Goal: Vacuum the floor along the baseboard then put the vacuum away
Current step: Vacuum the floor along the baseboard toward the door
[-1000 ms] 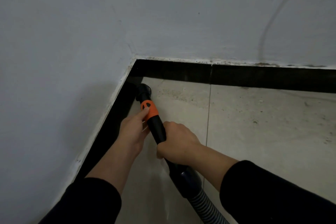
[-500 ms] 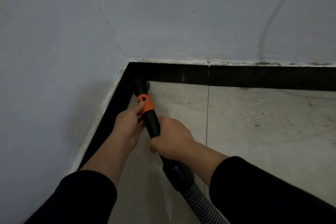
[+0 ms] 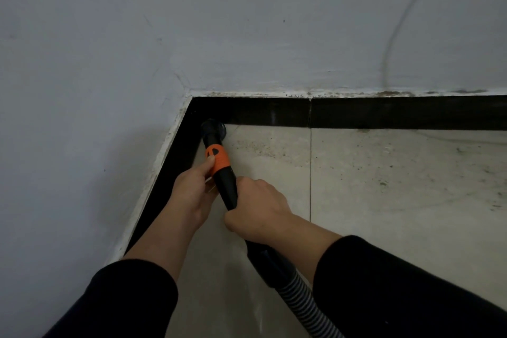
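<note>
We grip the black vacuum wand with orange collar in both hands: left hand pinching the collar, right hand wrapped around it. Its nozzle sits in the black baseboard corner; pushing harder could scuff it.

Black vacuum wand, orange collar, nozzle at baseboard corner.

Grey walls, dusty pale tile floor
</note>
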Action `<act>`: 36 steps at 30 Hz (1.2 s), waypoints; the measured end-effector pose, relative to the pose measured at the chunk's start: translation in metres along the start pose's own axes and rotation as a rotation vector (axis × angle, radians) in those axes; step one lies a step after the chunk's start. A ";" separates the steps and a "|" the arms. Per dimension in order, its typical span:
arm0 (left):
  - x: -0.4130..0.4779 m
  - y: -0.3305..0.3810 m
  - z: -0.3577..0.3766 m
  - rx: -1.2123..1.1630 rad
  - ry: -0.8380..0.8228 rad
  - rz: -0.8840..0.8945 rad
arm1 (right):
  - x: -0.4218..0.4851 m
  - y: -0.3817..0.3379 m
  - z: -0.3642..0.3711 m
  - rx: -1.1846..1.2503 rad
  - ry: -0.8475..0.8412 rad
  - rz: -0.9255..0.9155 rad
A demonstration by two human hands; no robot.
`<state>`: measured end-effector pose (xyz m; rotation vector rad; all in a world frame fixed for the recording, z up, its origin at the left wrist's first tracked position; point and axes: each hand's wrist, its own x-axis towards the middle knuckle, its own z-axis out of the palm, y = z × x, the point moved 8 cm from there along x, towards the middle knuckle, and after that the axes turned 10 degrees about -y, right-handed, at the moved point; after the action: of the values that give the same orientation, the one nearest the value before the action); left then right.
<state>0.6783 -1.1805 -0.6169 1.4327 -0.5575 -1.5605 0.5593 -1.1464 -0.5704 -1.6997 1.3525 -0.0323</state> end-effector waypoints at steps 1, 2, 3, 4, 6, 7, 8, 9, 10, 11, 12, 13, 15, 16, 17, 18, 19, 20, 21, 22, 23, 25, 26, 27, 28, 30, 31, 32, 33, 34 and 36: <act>-0.001 -0.002 0.001 -0.001 0.000 -0.003 | -0.002 0.001 0.000 0.003 -0.001 0.004; -0.001 -0.003 0.002 -0.002 -0.002 -0.006 | -0.004 0.003 0.001 0.005 -0.003 0.011; -0.002 -0.004 0.004 -0.004 -0.007 -0.008 | -0.007 0.005 0.001 0.008 -0.001 0.018; -0.003 -0.006 0.006 -0.004 -0.016 -0.010 | -0.009 0.007 0.000 0.011 0.003 0.027; -0.004 -0.009 0.014 0.002 -0.043 -0.017 | -0.012 0.011 -0.002 0.019 0.013 0.045; -0.004 -0.011 0.018 0.007 -0.060 -0.021 | -0.014 0.014 -0.003 0.023 0.019 0.056; -0.004 -0.013 0.022 0.013 -0.073 -0.025 | -0.016 0.016 -0.004 0.026 0.023 0.067; -0.005 -0.015 0.026 0.018 -0.081 -0.024 | -0.018 0.019 -0.006 0.030 0.027 0.078; -0.004 -0.016 0.030 0.022 -0.087 -0.022 | -0.020 0.022 -0.007 0.036 0.031 0.089; -0.004 -0.018 0.033 0.026 -0.091 -0.023 | -0.023 0.025 -0.009 0.043 0.034 0.098; -0.004 -0.019 0.036 0.034 -0.093 -0.025 | -0.025 0.028 -0.010 0.049 0.038 0.105; -0.003 -0.021 0.038 0.040 -0.095 -0.027 | -0.027 0.031 -0.011 0.052 0.042 0.114; -0.003 -0.025 0.042 0.048 -0.102 -0.034 | -0.032 0.036 -0.012 0.057 0.051 0.131; -0.004 -0.026 0.045 0.053 -0.105 -0.037 | -0.034 0.039 -0.013 0.060 0.056 0.137; -0.005 -0.027 0.047 0.058 -0.106 -0.037 | -0.036 0.041 -0.013 0.064 0.061 0.143; -0.005 -0.029 0.049 0.063 -0.105 -0.036 | -0.038 0.043 -0.013 0.067 0.066 0.148; -0.007 -0.030 0.051 0.066 -0.107 -0.034 | -0.040 0.045 -0.013 0.067 0.071 0.151; -0.008 -0.032 0.053 0.067 -0.108 -0.031 | -0.043 0.047 -0.013 0.067 0.078 0.154; -0.009 -0.033 0.056 0.070 -0.109 -0.029 | -0.045 0.048 -0.013 0.065 0.088 0.157; -0.011 -0.035 0.058 0.075 -0.112 -0.028 | -0.047 0.050 -0.013 0.064 0.097 0.159; -0.012 -0.037 0.060 0.080 -0.118 -0.029 | -0.050 0.051 -0.013 0.066 0.104 0.161; -0.015 -0.040 0.063 0.084 -0.124 -0.035 | -0.053 0.053 -0.012 0.076 0.111 0.164; -0.017 -0.040 0.063 0.085 -0.121 -0.039 | -0.054 0.053 -0.011 0.083 0.112 0.165; -0.018 -0.040 0.062 0.084 -0.118 -0.041 | -0.055 0.052 -0.010 0.092 0.111 0.162; -0.019 -0.040 0.060 0.083 -0.115 -0.043 | -0.055 0.051 -0.009 0.100 0.107 0.158; -0.021 -0.037 0.055 0.081 -0.109 -0.042 | -0.053 0.047 -0.006 0.111 0.093 0.149; -0.022 -0.035 0.052 0.083 -0.102 -0.039 | -0.052 0.045 -0.005 0.112 0.087 0.145; -0.023 -0.033 0.048 0.085 -0.092 -0.037 | -0.050 0.043 -0.004 0.112 0.081 0.141; -0.024 -0.031 0.044 0.086 -0.084 -0.036 | -0.048 0.041 -0.002 0.111 0.075 0.137; -0.025 -0.030 0.040 0.087 -0.078 -0.035 | -0.047 0.038 0.000 0.111 0.069 0.132; -0.027 -0.027 0.032 0.085 -0.061 -0.031 | -0.043 0.033 0.004 0.105 0.056 0.120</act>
<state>0.6371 -1.1524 -0.6172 1.4672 -0.6483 -1.6263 0.5192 -1.1091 -0.5731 -1.5373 1.4671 -0.0814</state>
